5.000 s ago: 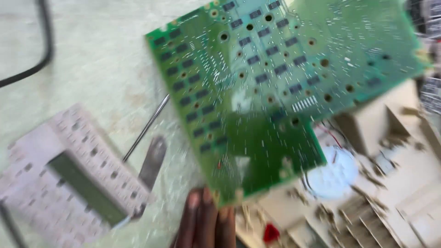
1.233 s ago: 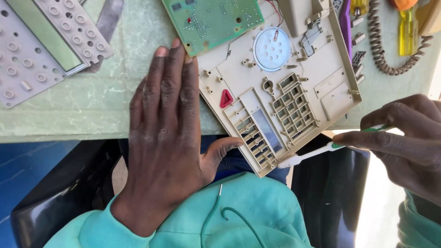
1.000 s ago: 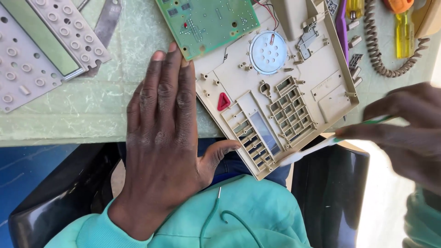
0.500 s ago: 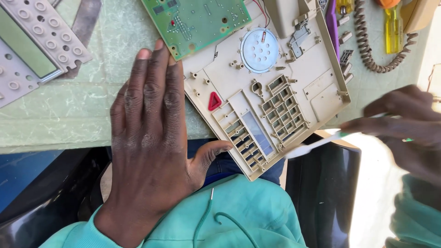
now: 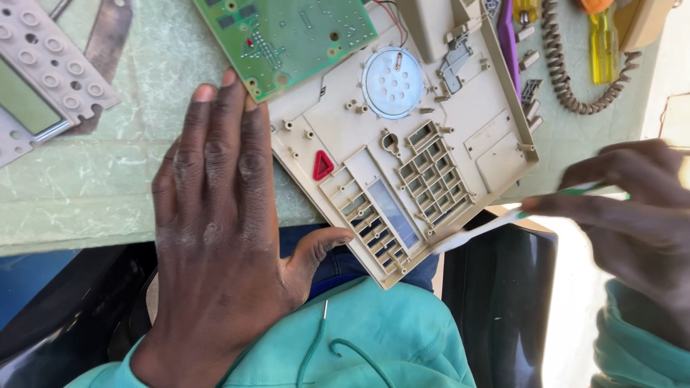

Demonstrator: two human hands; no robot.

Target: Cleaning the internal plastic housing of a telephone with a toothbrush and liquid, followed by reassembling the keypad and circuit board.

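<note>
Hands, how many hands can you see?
2. The left hand lies flat on the table's edge beside the beige phone shell. The right hand is at the right, holding a white and green brush against the shell's lower edge.

Bright daylight, overexposed glare at the right edge; right hand motion-blurred.

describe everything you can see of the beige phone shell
The shell is beige plastic, lying inside-up and tilted, its lower corner overhanging the table edge. It has a round white speaker, a red triangle, key-hole grids and a clear window. The left hand lies flat against its left edge; a white brush in the right hand touches its lower edge.
</note>
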